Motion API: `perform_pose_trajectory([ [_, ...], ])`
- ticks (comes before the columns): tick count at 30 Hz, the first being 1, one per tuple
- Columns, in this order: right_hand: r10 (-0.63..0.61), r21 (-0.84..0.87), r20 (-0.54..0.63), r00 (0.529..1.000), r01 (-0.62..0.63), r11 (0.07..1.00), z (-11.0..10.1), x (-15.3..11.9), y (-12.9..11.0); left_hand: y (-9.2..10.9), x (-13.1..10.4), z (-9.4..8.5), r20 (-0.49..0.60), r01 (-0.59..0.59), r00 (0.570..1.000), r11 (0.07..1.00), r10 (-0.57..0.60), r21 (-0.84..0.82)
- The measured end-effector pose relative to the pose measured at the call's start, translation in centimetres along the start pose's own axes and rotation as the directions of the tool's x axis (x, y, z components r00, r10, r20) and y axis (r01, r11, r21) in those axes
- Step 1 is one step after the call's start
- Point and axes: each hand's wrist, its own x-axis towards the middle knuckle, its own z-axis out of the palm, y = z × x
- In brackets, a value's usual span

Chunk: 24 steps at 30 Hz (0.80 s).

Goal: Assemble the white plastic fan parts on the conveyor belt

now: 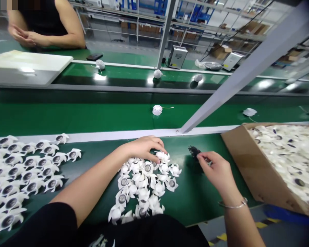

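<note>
Resting at the far edge of a loose heap of small white plastic fan wheels (143, 193), the left hand (145, 149) is held palm down. Its thumb and forefinger are parted moderately around one wheel at the edge; whether that wheel is gripped cannot be told. The right hand (216, 168) is held narrow, thumb and forefinger brought together at the near side of a small cluster of tiny black parts (194, 151); whether a part is pinched cannot be made out. A thin silver bracelet (233, 205) is worn on the right wrist. The cluster is set to the right of the heap, with bare green tabletop (176, 206) between them.

Further right, the table is bounded by an open brown cardboard box (243, 164), filled with more white pieces. On the left, fan wheels with round grey centres (31, 175) are laid in rows, and a strip of open surface is left before the left forearm. Beyond the pale metal edge rail (105, 135), from which a slanted grey post (221, 89) is raised, a white round part with a short wire (157, 110) is seen on a green belt (79, 116).
</note>
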Motion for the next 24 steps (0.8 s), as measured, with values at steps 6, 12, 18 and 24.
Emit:
perform_pose_trajectory([
  [6, -0.102, -0.02, 0.12, 0.988, 0.105, 0.994, 1.6, -2.3, 0.7, -0.5, 0.0, -0.2, -0.022, 0.012, 1.0, 0.992, -0.015, -0.125],
  [12, -0.197, -0.149, 0.182, 0.963, 0.225, 0.963, 2.1, -1.7, 0.0, -1.8, 0.1, 0.4, -0.216, 0.048, 0.97, 0.958, -0.112, -0.284],
  [18, -0.243, -0.313, 0.184, 0.952, 0.291, 0.904, 2.7, -1.9, -0.2, -3.1, -0.2, 0.1, -0.395, 0.111, 0.905, 0.984, -0.158, -0.14],
  [24, -0.124, 0.14, 0.132, 0.984, 0.105, 0.985, 3.8, 0.6, -3.7, -3.6, -0.2, -0.2, -0.339, 0.137, 0.932, 0.991, -0.128, 0.002],
])
